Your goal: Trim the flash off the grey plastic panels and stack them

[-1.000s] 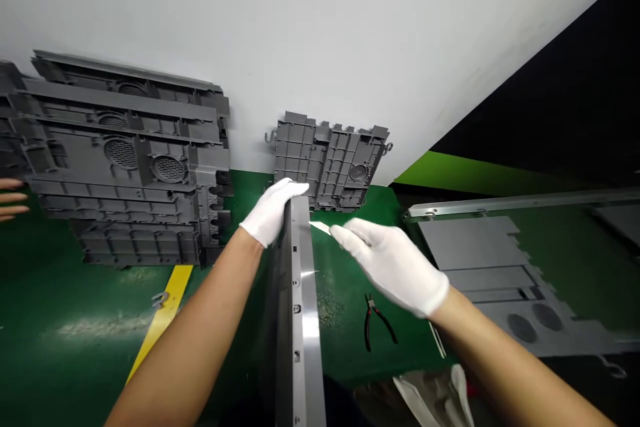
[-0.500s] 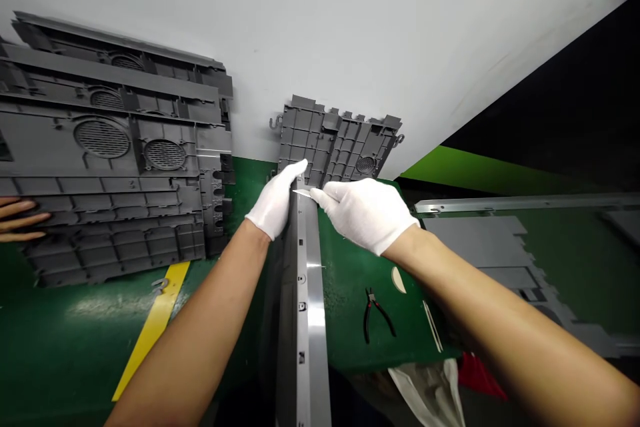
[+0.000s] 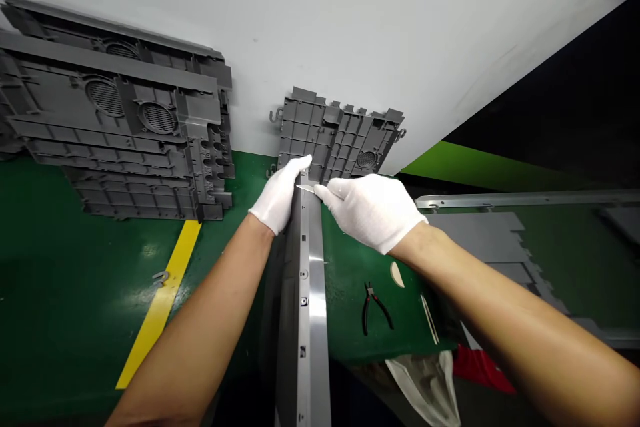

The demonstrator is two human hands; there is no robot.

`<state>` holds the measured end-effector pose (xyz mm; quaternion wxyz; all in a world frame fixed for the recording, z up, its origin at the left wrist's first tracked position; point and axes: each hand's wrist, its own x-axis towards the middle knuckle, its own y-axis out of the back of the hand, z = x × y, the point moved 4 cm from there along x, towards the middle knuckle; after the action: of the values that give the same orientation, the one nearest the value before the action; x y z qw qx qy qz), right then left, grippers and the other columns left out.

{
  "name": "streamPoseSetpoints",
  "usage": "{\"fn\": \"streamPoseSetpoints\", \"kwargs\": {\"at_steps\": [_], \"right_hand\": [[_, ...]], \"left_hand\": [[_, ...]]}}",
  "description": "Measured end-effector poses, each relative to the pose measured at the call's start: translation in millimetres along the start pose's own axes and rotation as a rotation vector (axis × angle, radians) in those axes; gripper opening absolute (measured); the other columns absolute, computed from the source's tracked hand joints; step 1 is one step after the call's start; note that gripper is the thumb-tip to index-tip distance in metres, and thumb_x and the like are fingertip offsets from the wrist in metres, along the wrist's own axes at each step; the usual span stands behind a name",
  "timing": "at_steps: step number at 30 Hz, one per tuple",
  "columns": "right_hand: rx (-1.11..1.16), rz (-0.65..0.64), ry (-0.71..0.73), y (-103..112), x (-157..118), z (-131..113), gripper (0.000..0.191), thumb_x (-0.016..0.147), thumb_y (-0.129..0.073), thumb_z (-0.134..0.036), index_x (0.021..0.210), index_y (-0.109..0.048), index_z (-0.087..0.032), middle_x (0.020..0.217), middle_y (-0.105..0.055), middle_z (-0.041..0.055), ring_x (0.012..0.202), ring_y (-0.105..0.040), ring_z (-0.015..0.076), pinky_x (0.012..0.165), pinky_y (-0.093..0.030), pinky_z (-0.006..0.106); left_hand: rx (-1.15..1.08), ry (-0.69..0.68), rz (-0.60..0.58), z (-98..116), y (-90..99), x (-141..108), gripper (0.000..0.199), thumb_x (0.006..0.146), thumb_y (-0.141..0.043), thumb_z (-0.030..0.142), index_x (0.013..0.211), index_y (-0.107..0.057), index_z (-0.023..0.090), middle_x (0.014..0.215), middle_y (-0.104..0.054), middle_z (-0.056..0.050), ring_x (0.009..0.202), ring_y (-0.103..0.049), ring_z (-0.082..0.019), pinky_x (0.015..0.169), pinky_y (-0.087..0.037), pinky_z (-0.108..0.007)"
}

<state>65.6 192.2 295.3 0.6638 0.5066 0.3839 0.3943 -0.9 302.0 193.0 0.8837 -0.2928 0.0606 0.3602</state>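
A long grey panel (image 3: 303,327) stands on edge in front of me, with slots and small holes along its narrow top face and a shiny metallic strip beside it. My white-gloved left hand (image 3: 277,199) is wrapped round its far end, thumb pointing forward. In my white-gloved right hand (image 3: 373,213) is a craft knife (image 3: 306,188); its thin blade reaches across the panel's top edge, close to my left thumb. The knife's handle is mostly hidden by my fingers. Behind both hands, a grey ribbed plastic panel (image 3: 345,133) leans on the white wall.
Several grey plastic panels (image 3: 165,90) lean in a stack at the left. Black-handled cutting pliers (image 3: 375,307), a beige half-round piece (image 3: 397,274) and white tweezers (image 3: 429,319) lie right on the green table (image 3: 240,280). A metal hook (image 3: 160,277) rests by yellow tape (image 3: 153,320). A metal-railed frame (image 3: 525,200) is right.
The other person's hand at the left has gone from view, and the front panel of the left stack has moved away. My hands and the knife stay at the panel's far end.
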Motion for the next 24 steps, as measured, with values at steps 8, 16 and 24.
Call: {"fn": "streamPoseSetpoints", "kwargs": {"at_steps": [8, 16, 24], "right_hand": [[0.026, -0.008, 0.000, -2.7, -2.7, -1.1, 0.065, 0.101, -0.020, -0.063, 0.087, -0.069, -0.023, 0.067, -0.067, 0.0059, 0.064, -0.061, 0.0196, 0.061, -0.037, 0.029], [0.022, 0.046, 0.038, -3.7, -5.7, 1.4, 0.064, 0.102, -0.021, -0.062, 0.080, -0.068, -0.023, 0.063, -0.063, 0.0039, 0.058, -0.056, 0.0178, 0.056, -0.029, 0.029], [0.244, -0.010, 0.141, -2.6, -19.4, 0.8, 0.059, 0.100, -0.032, -0.063, 0.067, -0.060, -0.024, 0.053, -0.052, -0.0024, 0.049, -0.044, 0.0133, 0.055, -0.027, 0.028]], "left_hand": [[-0.018, -0.006, 0.009, -0.9, 2.0, 1.2, 0.040, 0.076, -0.073, 0.057, 0.070, -0.058, 0.021, 0.059, -0.054, 0.001, 0.050, -0.049, -0.013, 0.050, -0.041, -0.029], [-0.023, -0.016, -0.005, 1.1, -1.9, -2.2, 0.037, 0.078, -0.071, 0.055, 0.072, -0.061, 0.020, 0.060, -0.055, 0.001, 0.049, -0.049, -0.013, 0.050, -0.040, -0.029], [-0.018, 0.001, 0.021, 0.6, 3.1, 2.6, 0.039, 0.078, -0.072, 0.056, 0.070, -0.059, 0.020, 0.058, -0.054, 0.001, 0.050, -0.049, -0.013, 0.052, -0.042, -0.030]]}}
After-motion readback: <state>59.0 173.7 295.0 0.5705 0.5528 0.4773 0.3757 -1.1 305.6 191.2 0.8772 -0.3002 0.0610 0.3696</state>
